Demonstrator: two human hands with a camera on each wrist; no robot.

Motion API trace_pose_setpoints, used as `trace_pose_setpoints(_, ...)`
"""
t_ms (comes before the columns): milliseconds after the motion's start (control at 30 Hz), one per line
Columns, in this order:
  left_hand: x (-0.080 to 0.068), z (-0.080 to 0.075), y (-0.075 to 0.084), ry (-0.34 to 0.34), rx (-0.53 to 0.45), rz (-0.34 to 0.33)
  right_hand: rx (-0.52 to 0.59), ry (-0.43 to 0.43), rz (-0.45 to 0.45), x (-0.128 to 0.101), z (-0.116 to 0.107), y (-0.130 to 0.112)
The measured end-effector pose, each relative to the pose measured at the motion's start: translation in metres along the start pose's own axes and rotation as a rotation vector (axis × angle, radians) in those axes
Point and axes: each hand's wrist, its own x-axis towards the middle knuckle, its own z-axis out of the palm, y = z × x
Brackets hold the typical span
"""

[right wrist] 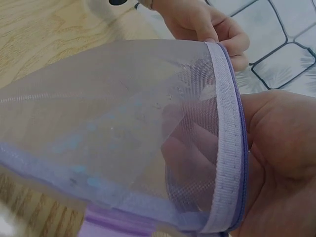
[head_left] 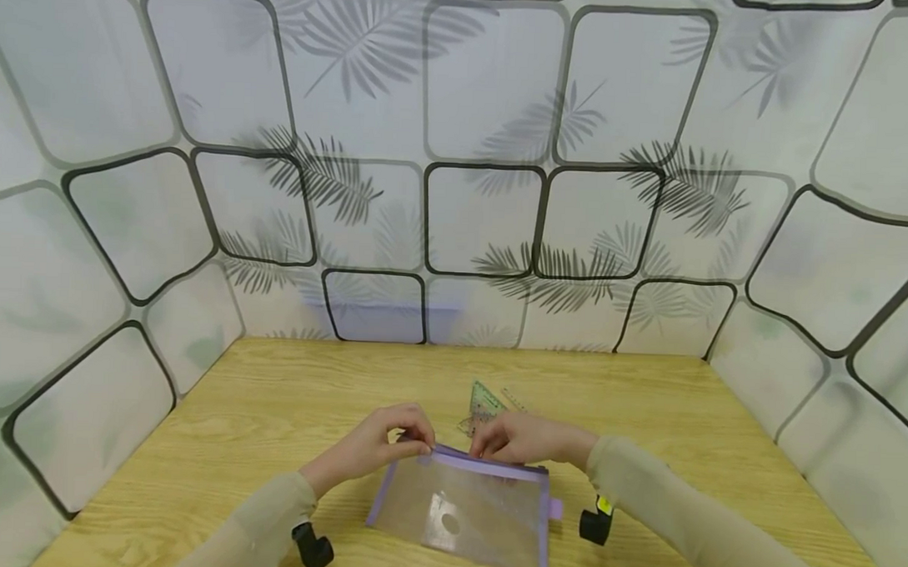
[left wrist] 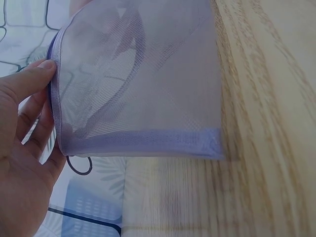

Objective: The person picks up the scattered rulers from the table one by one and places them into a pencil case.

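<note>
A see-through mesh zipper pouch (head_left: 483, 518) with lilac edging stands tilted, its mouth on the far side. My left hand (head_left: 388, 440) pinches the left part of its rim between thumb and fingers. My right hand (head_left: 527, 440) reaches in over the rim, and its fingers (right wrist: 187, 143) show through the mesh. They close on the corner of a clear flat piece with blue marks (right wrist: 91, 129) inside the pouch; its exact kind is blurred by the mesh. Behind the pouch lies a green-tinted clear set square (head_left: 483, 399), partly hidden by my right hand.
A small clear ruler (head_left: 512, 397) lies beside the set square. The wooden table (head_left: 308, 378) meets a patterned curtain (head_left: 482, 218) at the back and sides. A lilac tab (head_left: 555, 509) sticks out from the pouch's right edge. Each wrist wears a black camera (head_left: 595, 526).
</note>
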Motion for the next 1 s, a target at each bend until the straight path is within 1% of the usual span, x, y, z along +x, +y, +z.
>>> trace_pose_setpoints(133, 0.0002, 0.0, 0.0024, 0.001, -0.012, -0.017, 0.037, -0.02, 0.01, 0.0001, 0.0009, 0.0002)
trace_pose_setpoints(267, 0.0009, 0.0003, 0.0029, 0.008, -0.013, 0.002, 0.058, -0.022, 0.028, -0.0005, 0.0013, -0.0011)
trace_pose_setpoints(367, 0.0017, 0.0004, 0.0024, 0.01, -0.013, 0.013, 0.046, 0.002, 0.039, -0.0018, 0.001, -0.003)
trace_pose_setpoints(467, 0.0023, 0.0002, 0.003, 0.009, -0.015, 0.007, 0.044, 0.036, 0.061, -0.0028, 0.0002, -0.004)
trace_pose_setpoints(600, 0.0021, 0.0001, 0.0048, 0.004, -0.019, 0.003, 0.067, 0.064, 0.086, -0.0031, -0.0002, -0.0028)
trace_pose_setpoints(700, 0.0014, 0.0004, 0.0048, 0.005, -0.01, 0.025, 0.074, 0.075, 0.081, -0.0036, -0.0003, -0.0019)
trace_pose_setpoints(900, 0.0007, 0.0012, 0.004, 0.004, -0.018, 0.009, 0.095, 0.071, 0.046, -0.0061, -0.0026, -0.0005)
trace_pose_setpoints(1000, 0.0013, 0.0009, 0.0049, 0.002, -0.018, 0.021, 0.112, 0.067, 0.032, -0.0059, -0.0045, 0.0013)
